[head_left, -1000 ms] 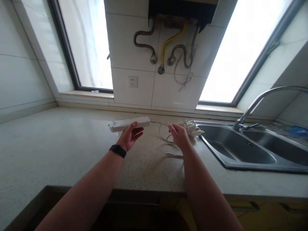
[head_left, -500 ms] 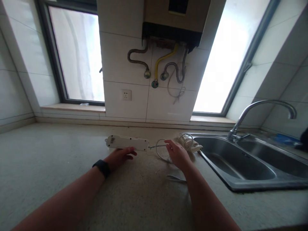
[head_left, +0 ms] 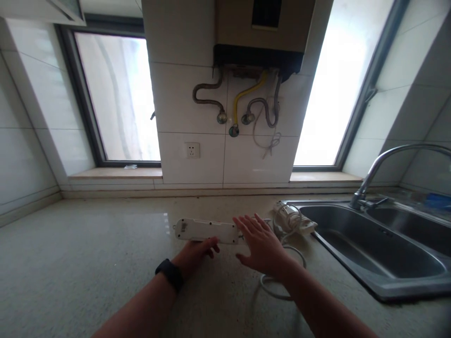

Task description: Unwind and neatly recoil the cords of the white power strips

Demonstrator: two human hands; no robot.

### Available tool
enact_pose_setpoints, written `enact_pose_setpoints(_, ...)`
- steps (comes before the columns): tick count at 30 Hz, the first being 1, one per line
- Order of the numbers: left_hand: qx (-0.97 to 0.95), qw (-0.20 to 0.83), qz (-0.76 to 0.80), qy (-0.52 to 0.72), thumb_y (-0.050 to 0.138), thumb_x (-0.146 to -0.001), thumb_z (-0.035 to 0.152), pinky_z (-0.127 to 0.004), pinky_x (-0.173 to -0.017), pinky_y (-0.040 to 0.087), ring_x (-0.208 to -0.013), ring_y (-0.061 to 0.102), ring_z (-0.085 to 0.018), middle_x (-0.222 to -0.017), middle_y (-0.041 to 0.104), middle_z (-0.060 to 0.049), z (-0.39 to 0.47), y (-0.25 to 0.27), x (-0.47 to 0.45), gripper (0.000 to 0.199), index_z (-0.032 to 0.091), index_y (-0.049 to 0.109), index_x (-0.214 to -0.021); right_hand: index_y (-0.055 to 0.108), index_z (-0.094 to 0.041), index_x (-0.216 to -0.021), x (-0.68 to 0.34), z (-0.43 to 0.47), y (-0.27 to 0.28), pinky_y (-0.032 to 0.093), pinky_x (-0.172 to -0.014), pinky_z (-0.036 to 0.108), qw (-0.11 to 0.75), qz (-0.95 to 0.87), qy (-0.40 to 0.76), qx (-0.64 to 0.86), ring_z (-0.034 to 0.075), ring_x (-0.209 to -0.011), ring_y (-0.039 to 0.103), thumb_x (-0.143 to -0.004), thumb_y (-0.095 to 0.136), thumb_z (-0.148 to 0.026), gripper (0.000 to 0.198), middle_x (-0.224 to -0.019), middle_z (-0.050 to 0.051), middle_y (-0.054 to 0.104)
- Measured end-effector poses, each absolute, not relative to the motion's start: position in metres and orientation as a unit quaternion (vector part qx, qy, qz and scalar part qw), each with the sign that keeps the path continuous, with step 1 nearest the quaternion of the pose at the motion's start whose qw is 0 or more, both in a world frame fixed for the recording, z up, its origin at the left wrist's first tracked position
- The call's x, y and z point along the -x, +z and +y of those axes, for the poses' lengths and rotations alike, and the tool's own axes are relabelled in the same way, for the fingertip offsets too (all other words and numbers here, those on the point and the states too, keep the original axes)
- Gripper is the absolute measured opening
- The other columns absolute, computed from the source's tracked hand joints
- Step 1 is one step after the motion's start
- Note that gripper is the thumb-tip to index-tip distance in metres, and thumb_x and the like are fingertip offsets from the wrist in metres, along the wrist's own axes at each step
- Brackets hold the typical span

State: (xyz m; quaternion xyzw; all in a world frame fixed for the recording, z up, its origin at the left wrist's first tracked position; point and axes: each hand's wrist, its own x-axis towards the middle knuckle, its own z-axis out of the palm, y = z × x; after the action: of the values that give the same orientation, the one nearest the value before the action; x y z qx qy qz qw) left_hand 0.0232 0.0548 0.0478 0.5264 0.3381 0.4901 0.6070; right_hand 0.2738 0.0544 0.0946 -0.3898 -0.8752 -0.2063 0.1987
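Observation:
A white power strip (head_left: 197,231), its screwed back with a label facing me, is at the middle of the counter. My left hand (head_left: 199,252), with a black band on the wrist, grips its lower edge, thumb along the strip and fingers partly hidden. My right hand (head_left: 262,246) is open, fingers outstretched, its fingertips over the strip's right end; whether they touch is hard to tell. A white cord (head_left: 276,295) loops on the counter under and beside my right forearm. Right of that hand lies a second white power strip (head_left: 305,226) with cord coiled over it.
A double steel sink (head_left: 373,281) with a curved faucet (head_left: 377,164) takes up the right side. On the tiled wall are a socket (head_left: 192,150) and a water heater (head_left: 262,28) with hoses below it. Windows stand on both sides.
My right hand has let go of the cord and opened out, moving to the strip's right end. The view has shifted, and the cord now loops lower and farther right.

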Motion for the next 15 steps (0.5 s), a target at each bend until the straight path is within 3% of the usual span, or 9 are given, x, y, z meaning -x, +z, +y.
enact_pose_setpoints(3, -0.525, 0.604, 0.342, 0.491, 0.073, -0.077, 0.057, -0.025, -0.062, 0.049, -0.082, 0.063, -0.016, -0.106, 0.063, -0.013, 0.056, 0.053, -0.024, 0.062, 0.007, 0.061, -0.112, 0.024, -0.012, -0.155, -0.255, 0.068, 0.092, 0.026, -0.120, 0.045, 0.243, -0.882, -0.198, 0.352, 0.026, -0.134, 0.043, -0.071, 0.080, -0.041, 0.105, -0.148, 0.012, 0.045)
enact_pose_setpoints(6, -0.530, 0.596, 0.352, 0.490, 0.069, -0.077, 0.063, -0.027, -0.061, 0.051, -0.085, 0.064, -0.020, -0.112, 0.063, -0.018, 0.060, 0.054, -0.025, 0.075, 0.005, 0.055, -0.121, 0.036, -0.022, -0.145, -0.244, 0.081, 0.085, 0.045, -0.104, 0.040, 0.276, -0.884, -0.168, 0.339, 0.024, -0.125, 0.049, -0.075, 0.073, -0.016, 0.080, -0.143, 0.007, 0.049)
enact_pose_setpoints(8, -0.517, 0.602, 0.356, 0.493, 0.067, -0.077, 0.064, -0.028, -0.060, 0.052, -0.091, 0.064, -0.022, -0.116, 0.063, -0.020, 0.063, 0.054, -0.025, 0.077, 0.005, 0.053, -0.124, 0.042, -0.024, -0.138, -0.242, 0.087, 0.078, 0.048, -0.099, 0.039, 0.296, -0.892, -0.112, 0.323, 0.023, -0.121, 0.053, -0.079, 0.066, -0.012, 0.065, -0.137, 0.006, 0.053)
enact_pose_setpoints(10, -0.516, 0.616, 0.345, 0.485, 0.062, -0.081, 0.063, -0.028, -0.063, 0.053, -0.100, 0.062, -0.023, -0.122, 0.063, -0.021, 0.066, 0.055, -0.024, 0.074, 0.007, 0.053, -0.128, 0.046, -0.022, -0.134, -0.243, 0.091, 0.070, 0.051, -0.092, 0.041, 0.333, -0.876, -0.026, 0.347, 0.023, -0.109, 0.061, -0.087, 0.062, -0.021, 0.049, -0.124, 0.007, 0.061)
enact_pose_setpoints(12, -0.537, 0.629, 0.330, 0.455, 0.057, -0.084, 0.063, -0.029, -0.065, 0.054, -0.105, 0.060, -0.023, -0.127, 0.062, -0.020, 0.068, 0.058, -0.024, 0.073, 0.010, 0.053, -0.133, 0.049, -0.018, -0.127, -0.245, 0.095, 0.065, 0.054, -0.076, 0.041, 0.389, -0.818, 0.133, 0.403, 0.023, -0.087, 0.066, -0.094, 0.056, -0.039, 0.040, -0.104, 0.008, 0.066)
enact_pose_setpoints(15, -0.551, 0.635, 0.345, 0.417, 0.050, -0.088, 0.065, -0.027, -0.065, 0.051, -0.090, 0.062, -0.019, -0.118, 0.067, -0.019, 0.070, 0.062, -0.025, 0.070, 0.010, 0.057, -0.130, 0.048, -0.011, -0.116, -0.250, 0.098, 0.062, 0.049, -0.052, 0.034, 0.464, -0.640, 0.452, 0.414, 0.022, -0.064, 0.064, -0.087, 0.058, -0.058, 0.056, -0.098, 0.013, 0.064)
